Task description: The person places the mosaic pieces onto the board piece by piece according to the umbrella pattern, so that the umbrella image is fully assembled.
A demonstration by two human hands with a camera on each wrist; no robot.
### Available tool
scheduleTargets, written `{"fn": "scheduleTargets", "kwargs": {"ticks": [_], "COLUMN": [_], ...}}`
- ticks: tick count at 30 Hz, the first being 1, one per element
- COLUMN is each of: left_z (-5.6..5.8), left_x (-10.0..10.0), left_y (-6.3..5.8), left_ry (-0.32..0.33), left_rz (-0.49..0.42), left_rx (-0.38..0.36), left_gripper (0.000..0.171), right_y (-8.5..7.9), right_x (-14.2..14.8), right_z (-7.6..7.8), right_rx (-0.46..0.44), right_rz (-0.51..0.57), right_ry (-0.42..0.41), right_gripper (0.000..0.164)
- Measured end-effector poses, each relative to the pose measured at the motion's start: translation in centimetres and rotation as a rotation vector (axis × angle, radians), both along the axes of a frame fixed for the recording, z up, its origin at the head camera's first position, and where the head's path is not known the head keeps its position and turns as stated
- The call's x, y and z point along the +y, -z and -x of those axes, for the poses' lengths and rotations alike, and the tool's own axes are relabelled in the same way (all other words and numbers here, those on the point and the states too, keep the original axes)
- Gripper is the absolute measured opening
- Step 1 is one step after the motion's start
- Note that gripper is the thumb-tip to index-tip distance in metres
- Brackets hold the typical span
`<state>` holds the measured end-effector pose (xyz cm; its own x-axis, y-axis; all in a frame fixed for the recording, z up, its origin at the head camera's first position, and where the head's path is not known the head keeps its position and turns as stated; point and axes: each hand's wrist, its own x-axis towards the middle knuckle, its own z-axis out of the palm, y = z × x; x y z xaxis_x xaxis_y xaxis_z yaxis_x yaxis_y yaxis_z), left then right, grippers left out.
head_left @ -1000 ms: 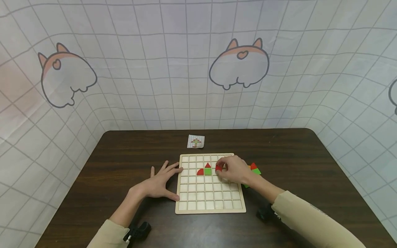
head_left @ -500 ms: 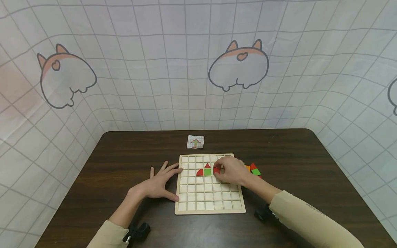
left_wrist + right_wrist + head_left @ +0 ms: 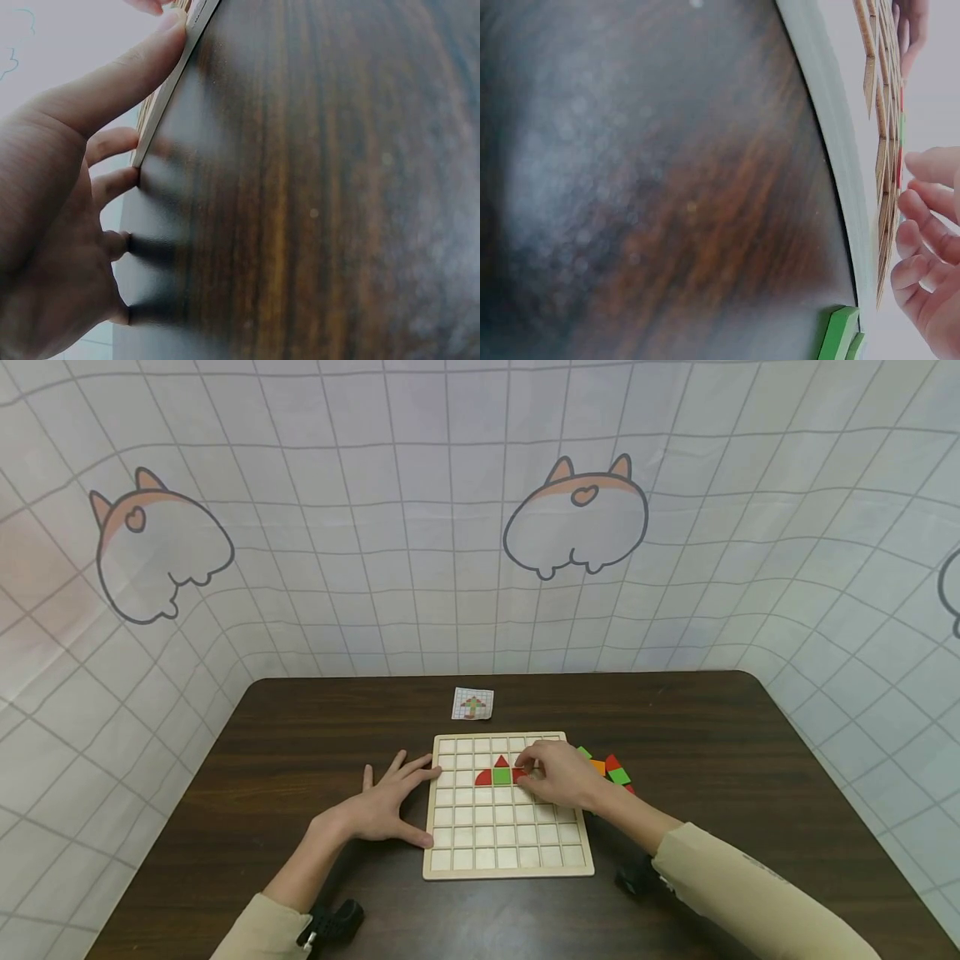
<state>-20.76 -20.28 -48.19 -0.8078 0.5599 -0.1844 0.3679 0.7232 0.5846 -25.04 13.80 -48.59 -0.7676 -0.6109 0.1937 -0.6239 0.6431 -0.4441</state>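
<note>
A pale wooden grid board [image 3: 508, 873] lies on the dark table. On it sit a red quarter-circle tile [image 3: 483, 777], a green square tile [image 3: 501, 776] and a small red triangle tile [image 3: 501, 762] above the square. Just right of the square, my right hand [image 3: 558, 774] pinches another red tile [image 3: 518, 774] at its cell, thumb and index finger at its edges; its outline is partly covered. With fingers spread, my left hand [image 3: 382, 806] steadies the board's left edge. In the left wrist view the thumb [image 3: 142, 71] presses along that edge.
Right of the board lie several loose tiles, among them a green tile [image 3: 619, 775], a red tile [image 3: 612, 761] and an orange tile [image 3: 598, 767], partly behind the right hand. A small pattern card [image 3: 473, 703] lies beyond the board. White grid-patterned cloth [image 3: 420, 568] surrounds the table.
My right hand has moved slightly left and brought the red tile into the cell beside the green square. The left hand has stayed at the board's edge.
</note>
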Motion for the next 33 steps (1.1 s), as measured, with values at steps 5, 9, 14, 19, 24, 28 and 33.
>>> {"fn": "scheduleTargets", "kwargs": {"ticks": [5, 9, 14, 19, 24, 28, 33], "left_z": [0.0, 0.0, 0.0, -0.1, -0.2, -0.2, -0.2], "left_x": [0.0, 0.1, 0.1, 0.2, 0.2, 0.2, 0.3], "left_y": [0.1, 0.1, 0.0, -0.1, -0.2, -0.4, -0.6], "left_ry": [0.0, 0.002, 0.0, 0.005, 0.011, 0.012, -0.004], "left_rz": [0.0, 0.007, 0.018, 0.014, 0.017, 0.026, 0.029], "left_rx": [0.007, 0.006, 0.004, -0.001, -0.004, -0.003, -0.001], "left_gripper": [0.102, 0.103, 0.102, 0.102, 0.102, 0.102, 0.103], "right_y": [-0.1, -0.2, -0.7, -1.1, -1.2, -1.5, -1.7], "right_x": [0.2, 0.5, 1.1, 2.1, 3.4, 4.6, 6.2], "right_z": [0.0, 0.2, 0.4, 0.2, -0.1, 0.1, 0.8], "right_rx": [-0.04, -0.094, -0.178, -0.181, -0.152, -0.151, -0.17], "right_rz": [0.024, 0.058, 0.094, 0.125, 0.176, 0.187, 0.168], "right_ry": [-0.011, -0.031, -0.051, -0.047, -0.031, 0.002, 0.069], "right_gripper": [0.009, 0.011, 0.015, 0.009, 0.008, 0.011, 0.012]}}
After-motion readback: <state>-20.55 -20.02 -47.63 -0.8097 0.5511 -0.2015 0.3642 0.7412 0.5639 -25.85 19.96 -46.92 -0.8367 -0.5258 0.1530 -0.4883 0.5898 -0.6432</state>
